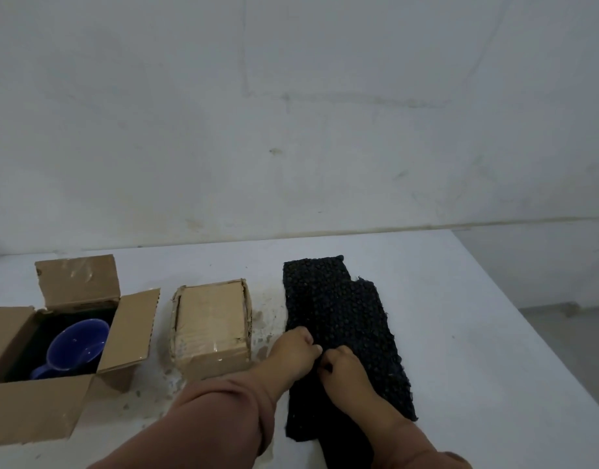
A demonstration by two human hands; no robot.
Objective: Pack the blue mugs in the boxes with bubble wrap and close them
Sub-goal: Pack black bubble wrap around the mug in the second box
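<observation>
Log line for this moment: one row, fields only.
left hand: pinches bubble wrap | right hand: pinches bubble wrap | blue mug: inside open box | closed box: untouched

Left hand (pixel 296 350), right hand (pixel 342 367), both curled

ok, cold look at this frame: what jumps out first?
Low in the centre, the left hand and right hand meet, fingers curled, pinching the black bubble wrap that lies on the white table. At far left, an open box holds a tilted blue mug. Between the open box and the wrap stands a closed box.
</observation>
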